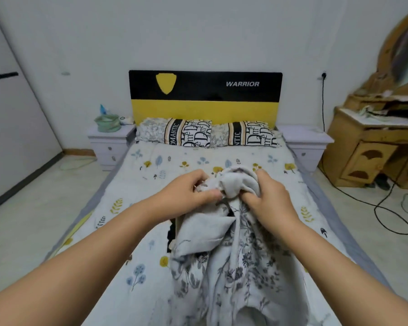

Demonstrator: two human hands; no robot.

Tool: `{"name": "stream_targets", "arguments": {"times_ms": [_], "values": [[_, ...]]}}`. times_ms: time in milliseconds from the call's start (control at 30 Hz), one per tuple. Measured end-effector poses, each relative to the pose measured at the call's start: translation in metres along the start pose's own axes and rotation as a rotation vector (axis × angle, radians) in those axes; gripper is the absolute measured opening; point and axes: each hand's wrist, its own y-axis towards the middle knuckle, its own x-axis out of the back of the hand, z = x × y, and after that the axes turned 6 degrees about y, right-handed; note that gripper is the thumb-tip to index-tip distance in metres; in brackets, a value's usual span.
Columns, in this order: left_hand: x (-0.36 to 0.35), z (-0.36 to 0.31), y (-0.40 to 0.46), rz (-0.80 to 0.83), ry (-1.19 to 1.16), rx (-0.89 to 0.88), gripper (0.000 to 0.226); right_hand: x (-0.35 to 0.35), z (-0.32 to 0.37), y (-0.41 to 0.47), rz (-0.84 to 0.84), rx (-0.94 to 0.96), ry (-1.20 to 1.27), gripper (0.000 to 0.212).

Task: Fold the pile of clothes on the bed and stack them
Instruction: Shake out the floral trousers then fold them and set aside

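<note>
Both hands are bunched into the top of a crumpled white cloth printed with grey flowers (224,262), which hangs from them down toward the near end of the bed with the leaf-and-flower quilt (151,165). The left hand (186,196) pinches a fold of it between thumb and curled fingers, and the right hand (269,196) grips another gather just beside it, fingers wrapped into the fabric. The step in hand looks like finding the piece's edges: it would go best if each hand worked along a hem to a corner, then drew apart so the cloth opens flat before any fold is made. A dark item (172,234) peeks out from under the cloth at its left; what it is cannot be told. As for containers, a soft green fabric basket (107,124) stands on the pale left nightstand (108,142); its contents cannot be made out.
</note>
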Motion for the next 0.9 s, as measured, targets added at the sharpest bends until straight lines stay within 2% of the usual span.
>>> {"name": "stream_targets", "arguments": {"times_ms": [100,167,267,367,467,600,667,767,833,900], "values": [[-0.001,0.025,-0.035,0.221,-0.107,0.069,0.057,0.024,0.006,0.002,-0.085,-0.038,0.031,0.018],[-0.006,0.032,-0.055,0.315,-0.225,0.048,0.057,0.039,0.016,-0.001,-0.110,-0.038,0.051,0.021],[-0.011,0.035,-0.055,0.208,-0.174,0.073,0.023,0.051,0.016,0.004,-0.106,-0.049,0.084,0.013],[-0.006,0.025,-0.050,0.037,-0.070,0.077,0.030,0.066,0.013,-0.002,-0.079,-0.115,0.045,0.017],[0.001,0.008,-0.039,-0.138,-0.086,0.072,0.014,0.082,0.006,-0.013,-0.072,-0.225,-0.043,0.027],[0.011,-0.024,-0.022,-0.328,-0.145,0.014,0.027,0.089,0.002,-0.033,0.108,-0.335,-0.246,0.037],[0.012,-0.043,-0.014,-0.298,-0.055,-0.024,0.029,0.086,0.009,-0.040,0.208,-0.356,-0.090,0.058],[0.003,-0.066,-0.011,-0.155,0.190,-0.097,0.032,0.074,0.039,-0.046,0.315,-0.244,0.277,0.089],[-0.004,-0.074,-0.013,-0.088,0.266,-0.147,0.033,0.058,0.056,-0.050,0.388,-0.155,0.302,0.106],[-0.004,-0.079,-0.019,-0.075,0.261,-0.167,0.036,0.039,0.064,-0.052,0.382,-0.098,0.182,0.105]]}}
